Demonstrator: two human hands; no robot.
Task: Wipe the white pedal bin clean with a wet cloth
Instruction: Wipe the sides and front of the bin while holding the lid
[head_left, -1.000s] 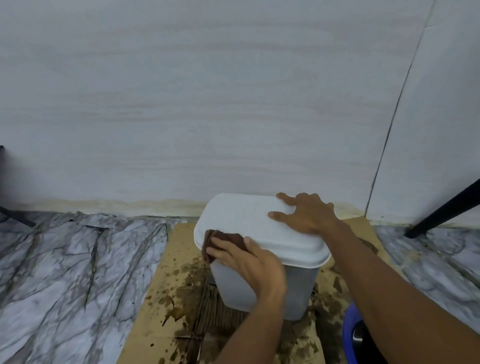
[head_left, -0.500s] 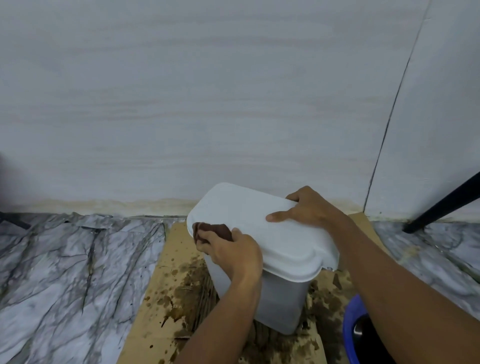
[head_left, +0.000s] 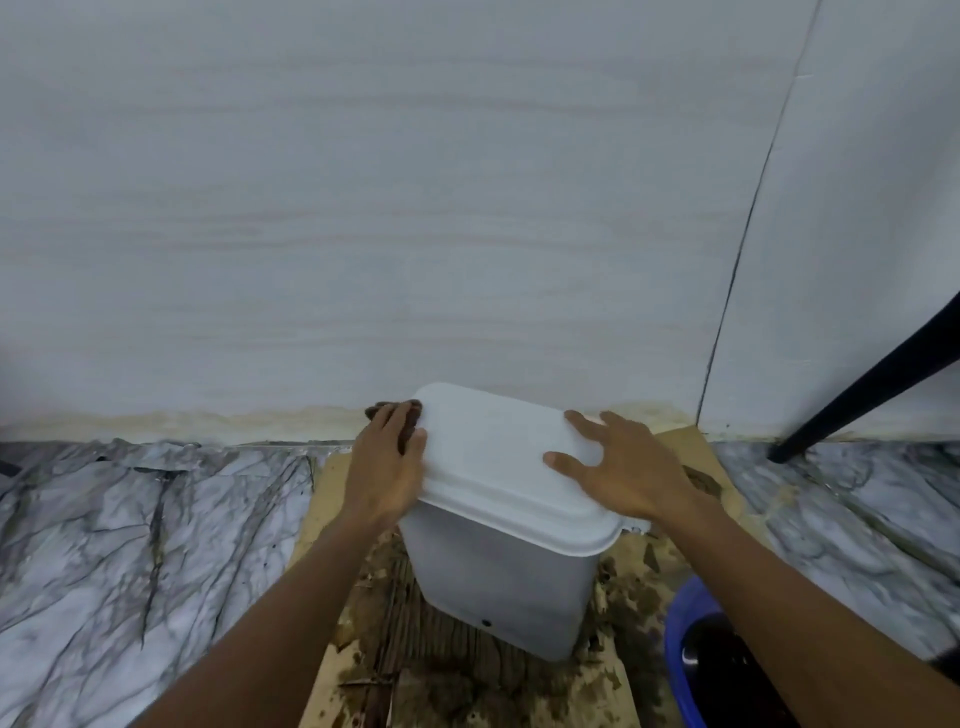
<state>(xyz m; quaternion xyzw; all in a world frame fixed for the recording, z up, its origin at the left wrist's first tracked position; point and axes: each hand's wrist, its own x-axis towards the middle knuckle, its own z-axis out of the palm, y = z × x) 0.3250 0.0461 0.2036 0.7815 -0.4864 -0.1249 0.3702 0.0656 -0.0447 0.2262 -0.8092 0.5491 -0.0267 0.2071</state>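
Observation:
The white pedal bin stands with its lid shut on a wet, stained sheet of cardboard by the wall, turned at an angle. My left hand presses a dark brown cloth against the far left edge of the lid; most of the cloth is hidden under my fingers. My right hand lies flat on the right side of the lid with its fingers spread, steadying the bin.
A blue bucket with dark water sits at the lower right, partly behind my right forearm. A black slanted leg meets the marble floor at right. The pale wall rises just behind the bin.
My left hand has slid the cloth from the near left edge of the lid to its far left corner. The bin has turned and my right hand has flattened on the lid.

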